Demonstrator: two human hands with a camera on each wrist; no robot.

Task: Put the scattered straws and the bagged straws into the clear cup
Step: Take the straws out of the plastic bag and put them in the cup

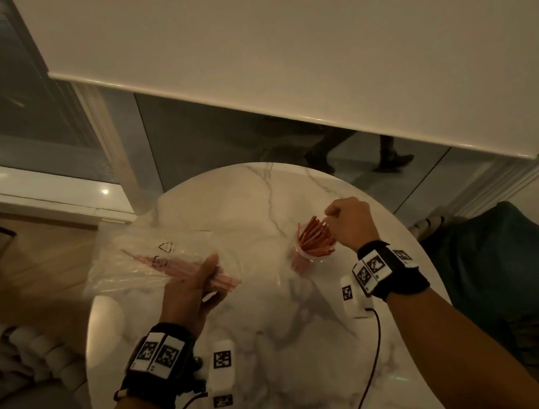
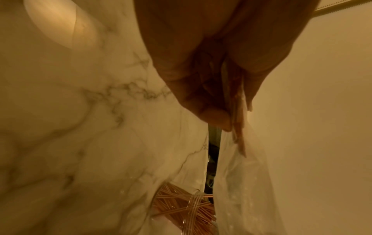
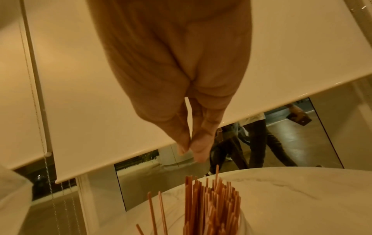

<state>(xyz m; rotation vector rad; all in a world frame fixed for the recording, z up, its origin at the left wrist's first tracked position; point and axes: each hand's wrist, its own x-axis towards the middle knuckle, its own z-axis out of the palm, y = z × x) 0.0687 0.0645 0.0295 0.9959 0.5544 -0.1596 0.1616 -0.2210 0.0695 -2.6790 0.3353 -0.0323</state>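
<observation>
Left hand (image 1: pixel 192 290) grips a bundle of pink straws (image 1: pixel 216 279) together with the clear plastic bag (image 1: pixel 139 261), at the near-left of the marble table (image 1: pixel 280 356); in the left wrist view the fingers (image 2: pixel 213 116) curl round the straw ends and the film. Right hand (image 1: pixel 352 224) hovers just right of the clear cup (image 1: pixel 305 257), thumb and forefinger pinched together, holding nothing I can see. Cup stands mid-table, packed with upright straws (image 3: pixel 213 198) fanned over the rim.

Risks, as judged: the cup looks crowded and top-heavy, so pushing in the next bundle could tip it or flick straws out, as no hand steadies it. Bag film caught in the grip may drag along and snag. Loose straws could slide out of the bag's open end.

Writing: only a triangle recycling mark (image 1: pixel 166 247) on the bag; text below it unreadable. Square coded markers on the wristbands (image 1: pixel 375 264).
</observation>
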